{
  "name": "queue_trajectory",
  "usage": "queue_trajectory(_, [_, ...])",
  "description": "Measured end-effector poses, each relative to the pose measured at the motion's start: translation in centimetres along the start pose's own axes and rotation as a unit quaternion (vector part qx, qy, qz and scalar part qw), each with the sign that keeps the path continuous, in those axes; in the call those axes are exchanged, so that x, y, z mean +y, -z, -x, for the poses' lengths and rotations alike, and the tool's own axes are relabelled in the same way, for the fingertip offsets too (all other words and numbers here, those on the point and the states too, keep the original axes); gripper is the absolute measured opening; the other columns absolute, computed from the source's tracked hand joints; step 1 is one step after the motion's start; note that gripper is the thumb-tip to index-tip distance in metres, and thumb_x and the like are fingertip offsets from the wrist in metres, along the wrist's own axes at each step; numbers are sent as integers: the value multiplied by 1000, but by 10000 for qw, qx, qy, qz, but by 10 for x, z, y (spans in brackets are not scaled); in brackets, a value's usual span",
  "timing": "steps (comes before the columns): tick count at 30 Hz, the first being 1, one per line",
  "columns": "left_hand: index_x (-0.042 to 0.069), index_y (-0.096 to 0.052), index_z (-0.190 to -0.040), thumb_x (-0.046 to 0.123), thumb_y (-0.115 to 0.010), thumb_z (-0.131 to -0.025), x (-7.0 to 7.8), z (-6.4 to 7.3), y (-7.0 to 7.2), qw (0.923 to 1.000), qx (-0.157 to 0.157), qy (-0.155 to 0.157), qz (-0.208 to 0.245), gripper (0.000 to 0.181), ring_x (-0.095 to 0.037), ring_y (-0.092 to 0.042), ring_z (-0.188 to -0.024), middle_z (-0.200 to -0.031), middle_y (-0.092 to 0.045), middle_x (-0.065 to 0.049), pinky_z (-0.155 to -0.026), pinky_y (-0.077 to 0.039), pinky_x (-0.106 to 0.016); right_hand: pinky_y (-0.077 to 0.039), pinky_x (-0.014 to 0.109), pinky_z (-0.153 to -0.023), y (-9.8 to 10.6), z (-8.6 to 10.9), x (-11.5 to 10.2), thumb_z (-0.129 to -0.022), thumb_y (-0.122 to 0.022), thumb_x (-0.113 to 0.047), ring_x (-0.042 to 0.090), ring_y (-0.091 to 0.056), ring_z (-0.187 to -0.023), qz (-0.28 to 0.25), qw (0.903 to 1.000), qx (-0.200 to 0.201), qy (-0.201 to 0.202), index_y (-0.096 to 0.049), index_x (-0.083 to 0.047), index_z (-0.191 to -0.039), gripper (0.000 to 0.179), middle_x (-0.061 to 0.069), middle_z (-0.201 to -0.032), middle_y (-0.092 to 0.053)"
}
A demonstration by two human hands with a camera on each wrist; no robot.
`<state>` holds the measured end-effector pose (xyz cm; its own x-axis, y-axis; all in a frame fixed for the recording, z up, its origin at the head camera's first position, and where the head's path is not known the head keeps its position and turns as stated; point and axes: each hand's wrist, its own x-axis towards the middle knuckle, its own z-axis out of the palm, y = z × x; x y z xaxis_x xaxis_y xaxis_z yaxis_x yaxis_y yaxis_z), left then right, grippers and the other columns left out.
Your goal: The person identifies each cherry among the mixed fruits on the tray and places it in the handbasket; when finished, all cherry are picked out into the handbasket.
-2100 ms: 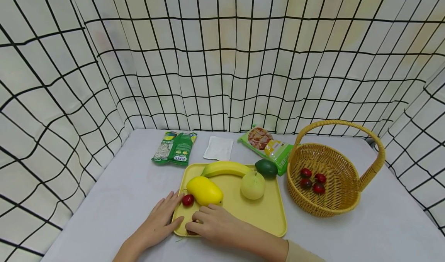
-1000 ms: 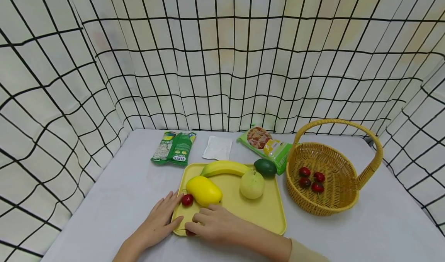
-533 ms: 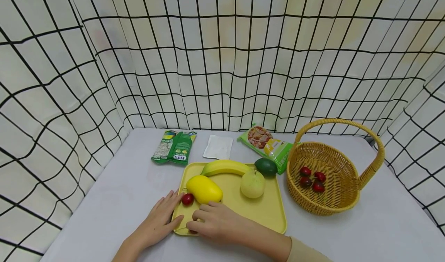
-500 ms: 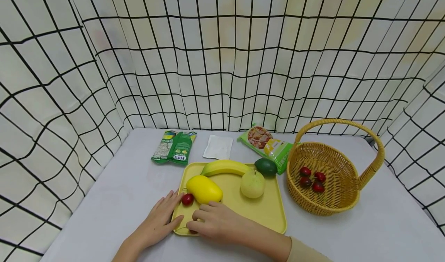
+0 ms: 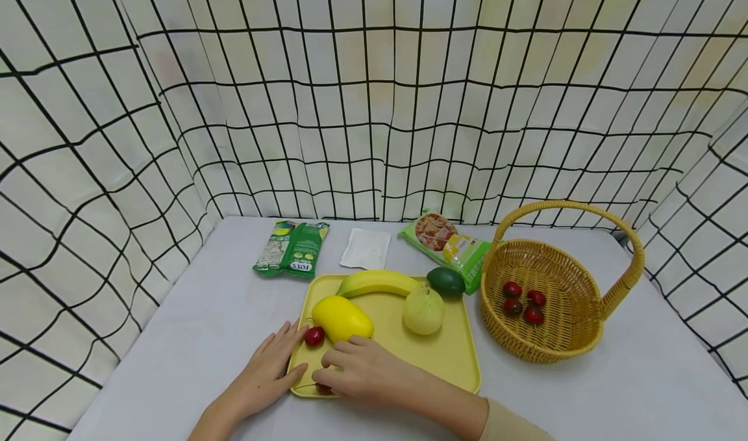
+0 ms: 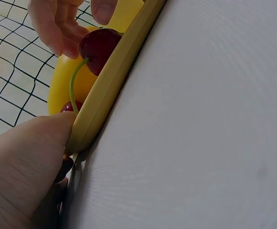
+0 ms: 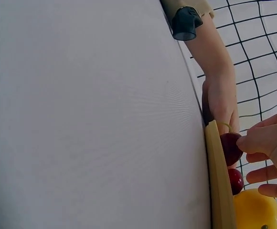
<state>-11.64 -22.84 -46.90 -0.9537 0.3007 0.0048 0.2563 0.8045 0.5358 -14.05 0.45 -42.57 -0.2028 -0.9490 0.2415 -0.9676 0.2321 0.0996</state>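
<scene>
Pinching a cherry w/ the right hand, down at the tray's 7 o'clock corner. Turned the stem round to 9 o'clock since approx. 2 s ago, from past the near edge; prob. just adjusting the hold, no lift yet. Resting the left hand, fingers loose, at the tray's 8–9 o'clock rim. Set on a white tabletop, w/ a basket at approx. 3. Enclosed by black netting, 10 to 2.

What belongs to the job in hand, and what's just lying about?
Likely in the job: cherry at right hand, second cherry, tray at left hand, basket with four cherries.

Apparently lying about: mango, banana, pear, avocado, two green packs, white pad.
</scene>
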Motion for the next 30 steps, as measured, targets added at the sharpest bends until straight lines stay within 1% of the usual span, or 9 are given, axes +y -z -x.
queue_trajectory(3, [11, -32, -143, 47, -50, -90, 0, 0, 0, 10000, -8, 3, 10, 67, -30, -17, -137, -146, -31, -11, -108, -7, -52, -37, 11, -79, 0, -1, -1, -93, -54, -30, 6, -49, -90, 44, 10000, 2, -21, -56, -24, -114, 23, -11, -102, -57])
queue_trajectory(5, [11, -32, -143, 49, -49, -90, 0, 0, 0, 10000, -9, 9, 5, 67, -31, -17, -137, -146, -31, -11, -108, -7, -53, -37, 11, -79, 1, -3, -1, -93, -53, -32, 6, -48, -89, 48, 9999, -84, -74, -54, -24, -117, 26, -11, -102, -56])
queue_trajectory(10, [12, -32, -143, 52, -47, -90, 0, 0, 0, 10000, -16, 25, -3, 68, -31, -17, -137, -145, -32, -10, -108, -7, -53, -36, 11, -78, 3, -4, 0, -91, -56, -34, 6, -47, -88, 88, 9995, -222, -187, -52, -24, -119, 31, -11, -100, -55])
queue_trajectory(12, [12, -32, -143, 52, -47, -90, 0, 0, 0, 10000, -23, 24, 1, 68, -31, -16, -137, -145, -32, -9, -108, -7, -53, -36, 12, -76, 3, -5, 1, -90, -58, -34, 6, -47, -88, 106, 9996, -192, -183, -52, -24, -118, 30, -11, -99, -54])
queue_trajectory(19, [12, -32, -143, 50, -48, -90, 0, 1, 0, 10000, -20, 7, 21, 67, -31, -16, -137, -145, -32, -9, -108, -7, -53, -36, 13, -81, -2, -5, 2, -88, -61, -32, 7, -46, -93, 83, 9998, -140, -132, -53, -23, -117, 31, -10, -100, -54])
queue_trajectory(27, [13, -31, -144, 47, -50, -91, 0, 1, 0, 10000, 4, -29, 11, 66, -31, -16, -137, -146, -31, -10, -108, -7, -52, -36, 16, -84, -5, -6, 3, -87, -62, -33, 7, -45, -96, 110, 9999, 36, -91, -55, -22, -114, 30, -10, -98, -54])
queue_trajectory(30, [13, -30, -144, 47, -50, -91, -1, 1, 0, 10000, -9, -23, 25, 66, -31, -16, -137, -146, -31, -10, -108, -7, -52, -36, 15, -84, -5, -7, 2, -87, -61, -33, 7, -45, -96, 76, 9999, -4, -90, -56, -22, -113, 29, -10, -97, -54])
